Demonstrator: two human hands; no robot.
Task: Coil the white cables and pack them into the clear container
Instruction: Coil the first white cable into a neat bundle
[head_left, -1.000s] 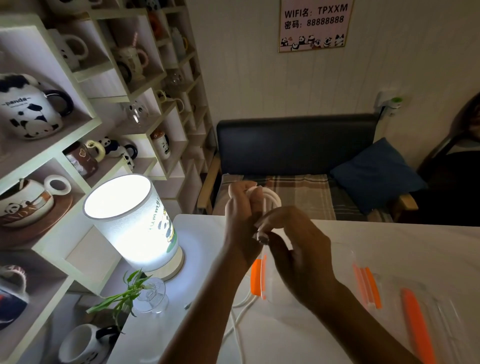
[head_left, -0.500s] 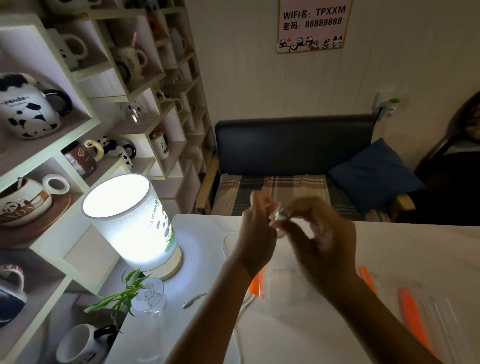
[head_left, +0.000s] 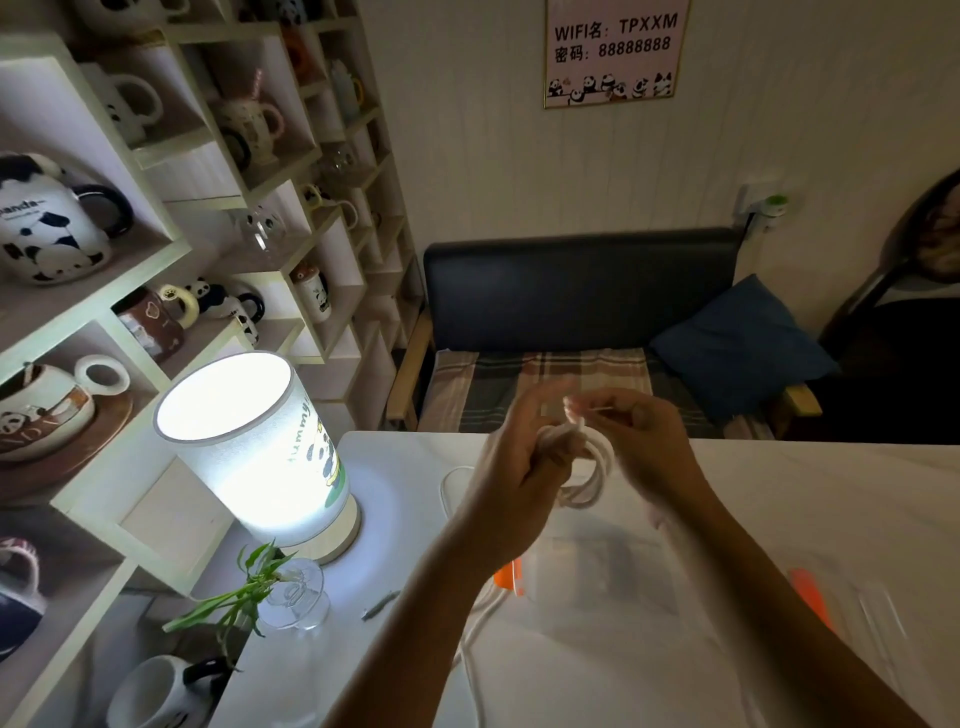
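White cable hangs in loops in the middle of the frame, up above the table. The left hand has its fingers curled round the loops. The right hand pinches the cable's end near the top of the bundle. Just below the hands sits the clear container with an orange clip on its left side. Another loose white cable trails across the table under the left arm. A bright lamp glows at the left, with a little green plant in a glass below it.
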